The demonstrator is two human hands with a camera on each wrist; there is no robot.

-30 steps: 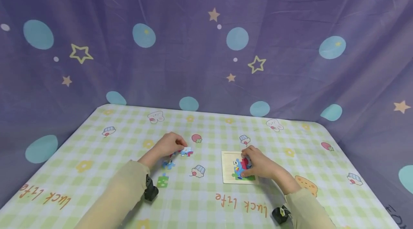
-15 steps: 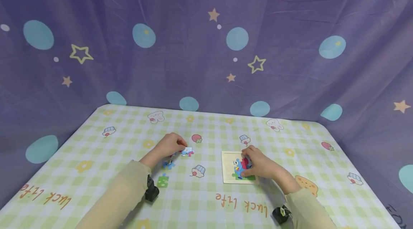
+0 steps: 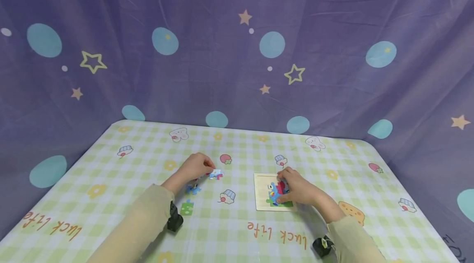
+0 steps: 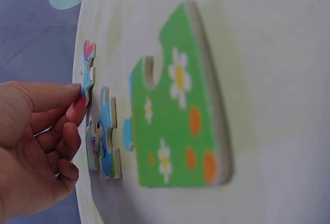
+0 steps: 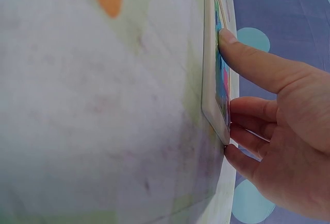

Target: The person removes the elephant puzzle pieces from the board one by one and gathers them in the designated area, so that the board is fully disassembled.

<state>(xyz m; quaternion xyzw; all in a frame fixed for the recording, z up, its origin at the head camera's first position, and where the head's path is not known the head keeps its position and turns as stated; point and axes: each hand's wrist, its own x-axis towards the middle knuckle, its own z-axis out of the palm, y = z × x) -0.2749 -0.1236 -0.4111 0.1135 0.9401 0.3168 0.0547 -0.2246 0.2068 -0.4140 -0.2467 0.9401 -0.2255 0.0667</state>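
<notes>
My left hand (image 3: 194,167) pinches a blue, white and pink jigsaw piece (image 3: 216,174) between thumb and finger, close over the table. Just below that hand lies a blue piece (image 3: 194,189) with an eye on it, and another piece (image 4: 92,147) shows beside it in the left wrist view. A green piece (image 3: 187,208) with white flowers lies nearer the front. My right hand (image 3: 299,187) holds the wooden puzzle board (image 3: 261,193), thumb on the joined pieces (image 3: 274,193) and bent fingers along the right edge. The hand hides part of the picture.
A green-and-white checked cloth (image 3: 237,234) with printed cakes and flowers covers the table. Behind it hangs a purple curtain (image 3: 222,77) with stars and blue dots. Black wrist cameras sit by each sleeve, one of them a black camera (image 3: 175,221) on the left.
The piece in my left hand has shifted slightly to the right and turned a little. My right hand and the puzzle board have stayed in place.
</notes>
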